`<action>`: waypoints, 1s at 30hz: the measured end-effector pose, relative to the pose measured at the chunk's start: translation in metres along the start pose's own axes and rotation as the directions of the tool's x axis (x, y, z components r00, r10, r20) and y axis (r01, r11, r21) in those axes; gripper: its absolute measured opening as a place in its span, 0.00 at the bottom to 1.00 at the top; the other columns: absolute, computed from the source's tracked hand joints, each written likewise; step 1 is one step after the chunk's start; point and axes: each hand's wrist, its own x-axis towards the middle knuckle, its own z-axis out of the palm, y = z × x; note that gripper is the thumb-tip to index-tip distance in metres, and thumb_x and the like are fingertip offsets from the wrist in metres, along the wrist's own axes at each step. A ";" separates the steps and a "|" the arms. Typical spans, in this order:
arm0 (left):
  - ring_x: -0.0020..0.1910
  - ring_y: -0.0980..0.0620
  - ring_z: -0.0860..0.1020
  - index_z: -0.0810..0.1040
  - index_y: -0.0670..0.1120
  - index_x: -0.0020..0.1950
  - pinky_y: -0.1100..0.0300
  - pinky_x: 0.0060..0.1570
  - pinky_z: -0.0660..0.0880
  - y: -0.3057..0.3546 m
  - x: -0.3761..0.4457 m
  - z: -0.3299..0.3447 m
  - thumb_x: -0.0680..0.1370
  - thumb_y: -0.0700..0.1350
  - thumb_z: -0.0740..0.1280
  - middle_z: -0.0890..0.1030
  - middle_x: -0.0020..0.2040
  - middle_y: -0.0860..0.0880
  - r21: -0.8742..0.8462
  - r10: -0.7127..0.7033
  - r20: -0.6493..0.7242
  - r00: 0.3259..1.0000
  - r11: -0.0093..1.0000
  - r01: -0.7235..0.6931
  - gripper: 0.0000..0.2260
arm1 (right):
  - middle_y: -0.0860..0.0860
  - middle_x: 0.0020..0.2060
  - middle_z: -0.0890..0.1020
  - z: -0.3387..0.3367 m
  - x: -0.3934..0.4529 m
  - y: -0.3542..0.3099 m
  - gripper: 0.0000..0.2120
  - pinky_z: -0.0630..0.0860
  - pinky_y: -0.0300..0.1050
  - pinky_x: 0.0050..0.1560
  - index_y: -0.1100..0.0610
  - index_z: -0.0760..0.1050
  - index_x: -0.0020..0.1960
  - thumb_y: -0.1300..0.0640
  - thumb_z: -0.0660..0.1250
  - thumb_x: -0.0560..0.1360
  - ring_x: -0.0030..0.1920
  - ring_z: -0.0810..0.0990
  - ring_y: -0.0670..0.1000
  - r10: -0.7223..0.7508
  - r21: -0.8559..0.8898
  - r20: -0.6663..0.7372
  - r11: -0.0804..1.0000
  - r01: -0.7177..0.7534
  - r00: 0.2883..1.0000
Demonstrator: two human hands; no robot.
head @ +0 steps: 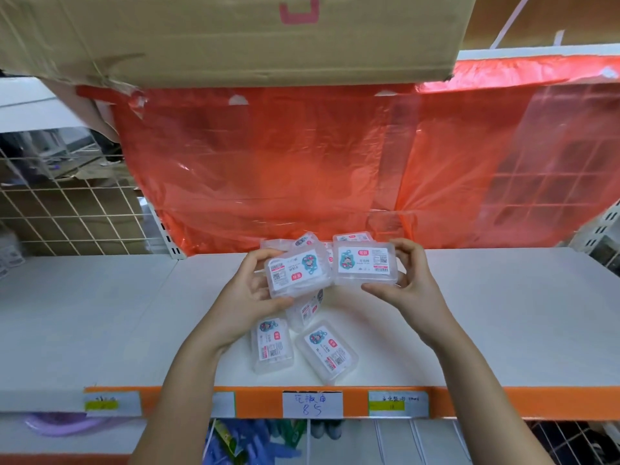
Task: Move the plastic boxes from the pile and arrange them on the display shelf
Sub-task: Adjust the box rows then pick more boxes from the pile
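A pile of clear plastic boxes with white cartoon labels lies mid-shelf on the white display shelf (pixel 100 317). My left hand (pixel 248 293) grips one box (pixel 297 273), tilted, just above the pile. My right hand (pixel 411 283) grips a second box (pixel 364 263) beside it, label facing me. The two held boxes touch edge to edge. Two boxes lie flat near the front edge, the left one (pixel 271 345) and the right one (pixel 327 350). Another box (pixel 307 308) stands on edge under the held ones. More boxes (pixel 303 241) sit behind.
An orange plastic sheet (pixel 302 169) hangs behind the shelf over a wire grid (pixel 77 213). A cardboard box (pixel 235 31) overhangs from the shelf above. The orange front rail (pixel 255 402) carries paper price tags. Coloured goods hang below the shelf (pixel 255 441).
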 end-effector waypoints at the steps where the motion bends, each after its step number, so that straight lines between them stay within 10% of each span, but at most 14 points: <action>1: 0.55 0.59 0.79 0.71 0.55 0.60 0.63 0.48 0.78 -0.002 -0.003 0.001 0.68 0.31 0.74 0.80 0.55 0.58 -0.048 0.003 0.008 1.000 0.999 -0.002 0.28 | 0.45 0.59 0.76 0.001 -0.002 0.000 0.30 0.78 0.38 0.48 0.45 0.65 0.59 0.67 0.75 0.67 0.52 0.81 0.45 -0.005 0.008 -0.007 1.000 0.005 1.000; 12: 0.62 0.45 0.77 0.67 0.42 0.69 0.56 0.51 0.78 -0.011 0.000 0.028 0.57 0.47 0.83 0.77 0.64 0.41 -0.601 -0.044 -0.032 0.999 0.799 0.016 0.44 | 0.46 0.59 0.76 -0.005 -0.016 -0.007 0.31 0.77 0.33 0.44 0.42 0.65 0.56 0.69 0.73 0.67 0.46 0.81 0.40 -0.058 0.003 -0.080 0.998 0.058 0.995; 30: 0.53 0.52 0.82 0.75 0.44 0.65 0.57 0.50 0.79 -0.012 0.002 0.061 0.80 0.38 0.58 0.83 0.56 0.46 -0.684 -0.238 -0.103 0.966 0.722 0.105 0.15 | 0.47 0.63 0.74 -0.007 -0.022 0.008 0.33 0.79 0.49 0.55 0.43 0.65 0.60 0.70 0.74 0.67 0.54 0.81 0.50 -0.016 0.011 -0.092 1.000 0.017 0.996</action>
